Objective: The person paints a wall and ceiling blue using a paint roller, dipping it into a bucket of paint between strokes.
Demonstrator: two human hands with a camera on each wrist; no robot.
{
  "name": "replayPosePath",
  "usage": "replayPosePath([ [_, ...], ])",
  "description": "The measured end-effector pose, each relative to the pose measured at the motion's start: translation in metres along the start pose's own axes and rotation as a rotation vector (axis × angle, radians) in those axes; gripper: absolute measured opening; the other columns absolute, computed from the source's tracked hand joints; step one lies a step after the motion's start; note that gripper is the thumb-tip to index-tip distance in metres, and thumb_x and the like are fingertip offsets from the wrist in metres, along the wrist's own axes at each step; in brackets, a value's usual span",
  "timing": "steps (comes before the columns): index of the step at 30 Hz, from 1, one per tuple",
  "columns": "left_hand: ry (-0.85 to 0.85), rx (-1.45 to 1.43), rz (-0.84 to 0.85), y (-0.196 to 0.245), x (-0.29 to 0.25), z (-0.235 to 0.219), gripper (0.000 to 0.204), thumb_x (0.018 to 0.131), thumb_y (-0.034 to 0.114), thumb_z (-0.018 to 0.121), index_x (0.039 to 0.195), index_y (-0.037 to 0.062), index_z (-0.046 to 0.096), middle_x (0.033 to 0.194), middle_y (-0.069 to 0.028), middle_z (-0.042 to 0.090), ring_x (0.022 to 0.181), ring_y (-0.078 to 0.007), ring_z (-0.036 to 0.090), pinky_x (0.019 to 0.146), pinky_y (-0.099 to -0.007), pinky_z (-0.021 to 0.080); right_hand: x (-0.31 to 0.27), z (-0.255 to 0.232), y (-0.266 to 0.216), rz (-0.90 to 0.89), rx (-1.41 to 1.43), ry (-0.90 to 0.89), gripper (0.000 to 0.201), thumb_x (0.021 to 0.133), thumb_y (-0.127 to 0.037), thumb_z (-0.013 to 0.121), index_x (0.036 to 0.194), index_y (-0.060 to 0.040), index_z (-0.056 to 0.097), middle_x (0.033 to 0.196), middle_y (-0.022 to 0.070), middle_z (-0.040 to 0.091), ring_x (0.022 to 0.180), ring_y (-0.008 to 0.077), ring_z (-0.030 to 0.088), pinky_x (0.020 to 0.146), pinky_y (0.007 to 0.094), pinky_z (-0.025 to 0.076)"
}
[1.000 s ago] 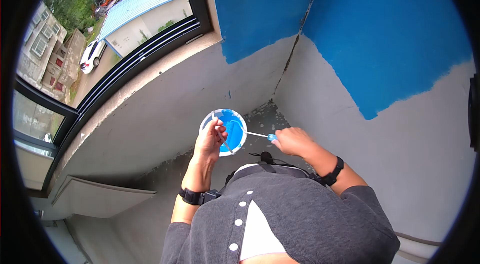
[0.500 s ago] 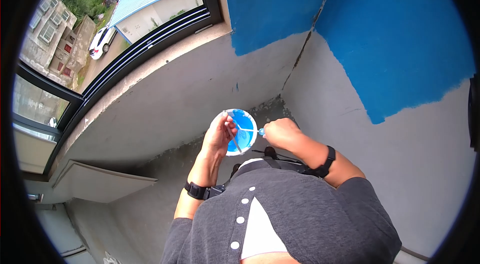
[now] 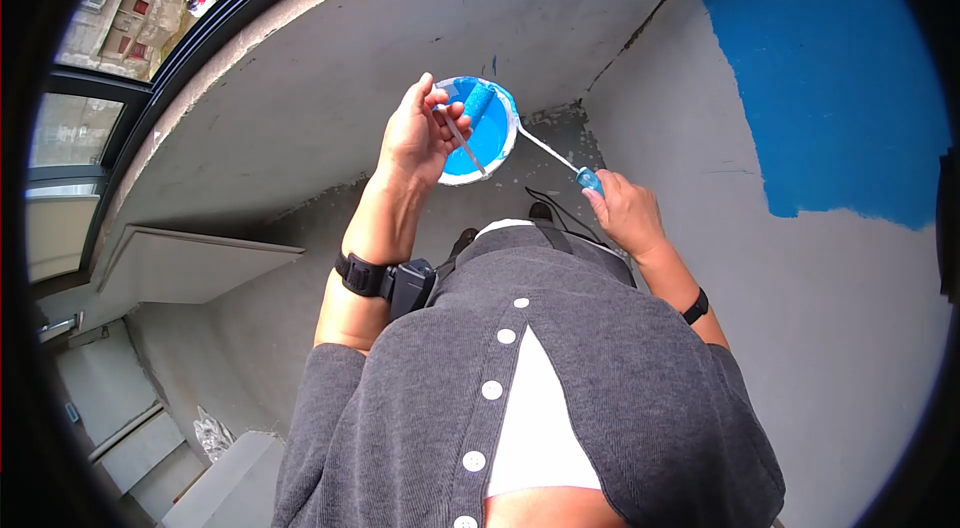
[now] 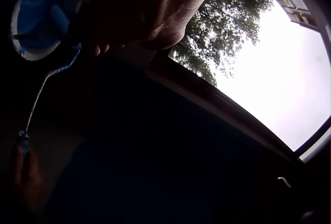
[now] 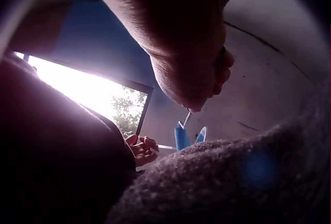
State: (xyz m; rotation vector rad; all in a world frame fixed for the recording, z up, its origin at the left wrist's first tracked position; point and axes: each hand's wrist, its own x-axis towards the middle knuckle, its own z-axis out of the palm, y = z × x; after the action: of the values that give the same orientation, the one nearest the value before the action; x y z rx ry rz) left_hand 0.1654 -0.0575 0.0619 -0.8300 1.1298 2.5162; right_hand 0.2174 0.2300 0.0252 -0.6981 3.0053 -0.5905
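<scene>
My left hand (image 3: 420, 133) holds a bucket by its pale strap-like handle (image 3: 463, 144), fingers curled round it. The white bucket (image 3: 470, 179) has blue paint inside and hangs in front of my body. In my right hand (image 3: 630, 213), to the right of the bucket, I grip the blue handle (image 3: 590, 179) of a paint roller. Its thin metal rod crosses the bucket's right rim. The blue-coated roller sleeve (image 3: 480, 100) lies tilted over the paint at the far side. Dark as it is, the left wrist view shows the same roller rod (image 4: 36, 99) beside the bucket.
Ahead, the grey wall (image 3: 380, 48) meets a right wall whose upper part carries blue paint (image 3: 830, 98). A window frame (image 3: 160, 88) runs along the left. A pale panel (image 3: 200, 263) juts out at left, and a shoe (image 3: 540, 212) shows on the grey floor.
The head view has tilted down, so bucket and hands sit higher in it. My right hand has drawn back from the bucket toward my body, and the roller sleeve now shows more clearly.
</scene>
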Motion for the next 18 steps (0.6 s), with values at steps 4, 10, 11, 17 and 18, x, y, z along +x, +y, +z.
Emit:
replayPosePath([
  [4,0.008,-0.003,0.01,0.005,-0.004,0.01,0.033,0.087,0.039,0.045,0.071,0.0111,0.052,0.072,-0.0078,0.054,0.069,-0.02,0.054,0.072,-0.0351,0.045,0.003,-0.003,-0.003,-0.027,-0.009,0.065,0.026,0.079,-0.024,0.058,0.093,-0.0038,0.051,0.076,0.0101,0.056,0.063,0.0281,0.058,0.054,0.0373,0.047],
  [10,-0.03,-0.02,0.007,0.006,-0.007,0.01,0.034,0.087,0.039,0.043,0.074,0.0102,0.054,0.075,-0.009,0.055,0.072,-0.0203,0.054,0.074,-0.0369,0.046,0.003,-0.004,-0.001,-0.055,0.002,0.126,0.027,0.071,-0.015,0.064,0.091,-0.0041,0.049,0.078,0.0086,0.054,0.069,0.0251,0.057,0.058,0.0346,0.046],
  [11,-0.038,-0.021,0.006,0.006,-0.008,0.01,0.034,0.087,0.039,0.042,0.074,0.01,0.054,0.075,-0.0092,0.055,0.072,-0.0206,0.055,0.075,-0.0372,0.046,0.002,-0.003,-0.001,-0.052,0.006,0.132,0.028,0.069,-0.013,0.065,0.091,-0.0043,0.049,0.078,0.0083,0.053,0.07,0.025,0.056,0.059,0.0344,0.046],
  [17,-0.034,-0.034,-0.006,0.001,-0.013,0.009,0.035,0.088,0.039,0.041,0.073,0.0101,0.054,0.077,-0.01,0.056,0.074,-0.0217,0.055,0.077,-0.0384,0.045,-0.003,0.008,0.007,-0.007,0.063,0.195,0.029,0.067,-0.011,0.065,0.09,-0.0057,0.048,0.077,0.0076,0.052,0.069,0.026,0.055,0.06,0.0353,0.045],
  [18,-0.033,-0.034,-0.006,0.001,-0.013,0.009,0.035,0.088,0.039,0.041,0.073,0.0101,0.054,0.077,-0.01,0.056,0.074,-0.0217,0.055,0.077,-0.0384,0.045,-0.003,0.009,0.008,-0.007,0.063,0.194,0.029,0.067,-0.011,0.065,0.09,-0.0057,0.048,0.077,0.0076,0.052,0.069,0.026,0.055,0.06,0.0353,0.045],
])
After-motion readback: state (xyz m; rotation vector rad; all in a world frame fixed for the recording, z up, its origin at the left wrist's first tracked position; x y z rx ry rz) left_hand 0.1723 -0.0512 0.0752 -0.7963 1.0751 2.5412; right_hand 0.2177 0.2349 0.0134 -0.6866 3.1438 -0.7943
